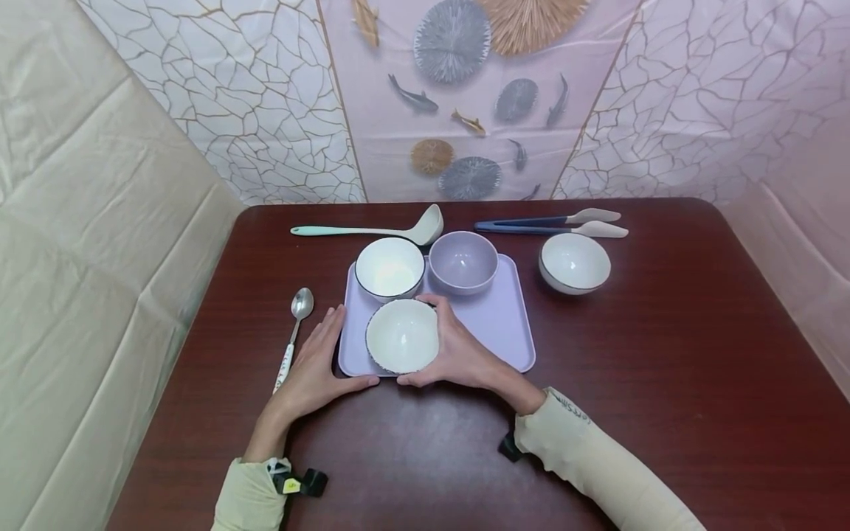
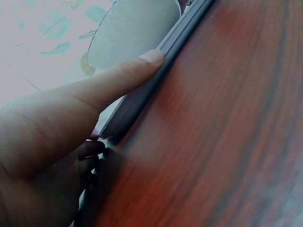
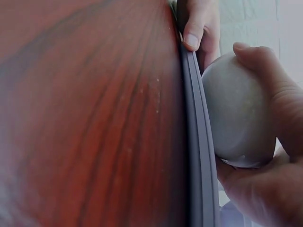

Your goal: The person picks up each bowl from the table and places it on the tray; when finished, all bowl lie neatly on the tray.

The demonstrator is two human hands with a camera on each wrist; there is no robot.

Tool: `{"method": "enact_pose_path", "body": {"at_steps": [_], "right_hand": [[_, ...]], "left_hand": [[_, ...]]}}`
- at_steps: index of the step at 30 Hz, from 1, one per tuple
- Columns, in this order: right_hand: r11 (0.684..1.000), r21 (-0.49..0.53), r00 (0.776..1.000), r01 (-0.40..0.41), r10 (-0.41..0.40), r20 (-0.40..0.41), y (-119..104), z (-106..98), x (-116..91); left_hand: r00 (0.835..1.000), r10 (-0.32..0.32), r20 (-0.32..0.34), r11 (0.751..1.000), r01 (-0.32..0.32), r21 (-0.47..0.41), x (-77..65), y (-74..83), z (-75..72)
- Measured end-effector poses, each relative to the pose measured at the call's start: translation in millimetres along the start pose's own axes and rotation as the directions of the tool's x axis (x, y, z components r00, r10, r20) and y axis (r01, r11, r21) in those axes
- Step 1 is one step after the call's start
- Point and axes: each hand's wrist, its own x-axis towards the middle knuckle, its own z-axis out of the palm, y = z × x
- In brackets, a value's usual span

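A lavender tray [image 1: 491,328] lies on the table with bowls on it. My right hand [image 1: 458,350] grips a white bowl with a dark rim [image 1: 401,335] at the tray's front left, thumb at the near side and fingers round the far right side. In the right wrist view this bowl [image 3: 239,109] sits close over the tray edge [image 3: 196,127]. My left hand [image 1: 319,372] lies at the tray's front left corner, fingers fairly straight along the left side. Its thumb [image 2: 137,71] touches the front rim. Behind the gripped bowl stand another white bowl [image 1: 389,267] and a purple bowl [image 1: 463,262].
Right of the tray stands a third white bowl [image 1: 575,262], with blue-handled tongs [image 1: 531,226] behind it. A ladle with a mint handle [image 1: 361,231] lies behind the tray. Left of the tray is a metal spoon [image 1: 302,304], its patterned handle partly behind my left hand.
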Motion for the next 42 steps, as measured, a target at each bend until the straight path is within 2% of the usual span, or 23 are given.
{"method": "enact_pose_path", "body": {"at_steps": [12, 27, 32, 38, 42], "right_hand": [[0.999, 0.019, 0.999, 0.032, -0.032, 0.035, 2, 1, 2], [0.999, 0.033, 0.999, 0.015, -0.017, 0.045, 1, -2, -2], [0.999, -0.033, 0.995, 0.042, -0.038, 0.093, -2, -8, -9], [0.972, -0.209, 0.990, 0.109, -0.088, 0.108, -11, -29, -26], [0.963, -0.208, 0.984, 0.170, -0.156, 0.083, -17, -52, -34]], "left_hand": [[1.000, -0.003, -0.001, 1.000, 0.003, -0.002, -2.0, -2.1, -0.7], [1.000, -0.003, 0.005, 1.000, 0.003, 0.002, 0.4, -0.8, 0.8], [1.000, 0.000, 0.004, 1.000, 0.000, -0.001, -0.5, -1.2, 2.9], [1.000, 0.007, -0.005, 1.000, -0.007, -0.001, -0.6, -1.0, 2.6], [1.000, 0.011, -0.007, 1.000, -0.011, -0.002, -0.5, -1.6, 1.6]]}}
